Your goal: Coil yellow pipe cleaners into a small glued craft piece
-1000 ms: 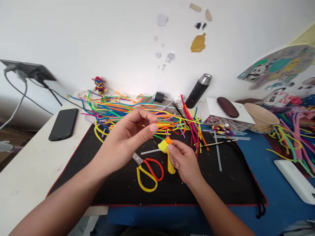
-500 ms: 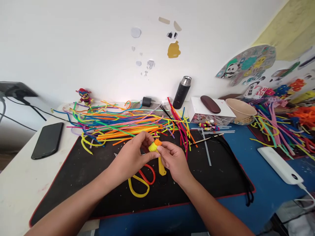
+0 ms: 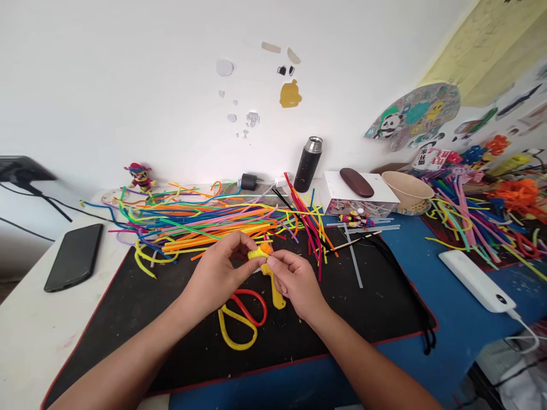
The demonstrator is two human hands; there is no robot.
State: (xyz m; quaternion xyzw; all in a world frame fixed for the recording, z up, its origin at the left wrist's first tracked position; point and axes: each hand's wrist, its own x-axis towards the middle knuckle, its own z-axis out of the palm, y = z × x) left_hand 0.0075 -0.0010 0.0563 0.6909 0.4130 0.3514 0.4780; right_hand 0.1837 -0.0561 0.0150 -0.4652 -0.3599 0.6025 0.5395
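1. Fingers [image 3: 240,238] of the left hand [image 3: 211,276] are pinching the left end of a small yellow-and-orange piece [image 3: 260,251].
2. The right hand [image 3: 301,285] is pinching its right side with the thumb.
3. Above the black mat [image 3: 188,350], the piece is sitting between both hands; scissors [image 3: 245,313] are lying nearer the person.

The small coiled piece [image 3: 257,252] is yellow with an orange end, and the slim tool [image 3: 277,295] below it plain yellow. The scissors [image 3: 247,315] have one red loop and one yellow. The mat [image 3: 128,296] is black with a red border; the desk [image 3: 29,339], white along its left edge, is blue further right. Near its back edge, stems [image 3: 205,221] mix orange, green, blue and lilac; the flask [image 3: 307,167] is black and silver.
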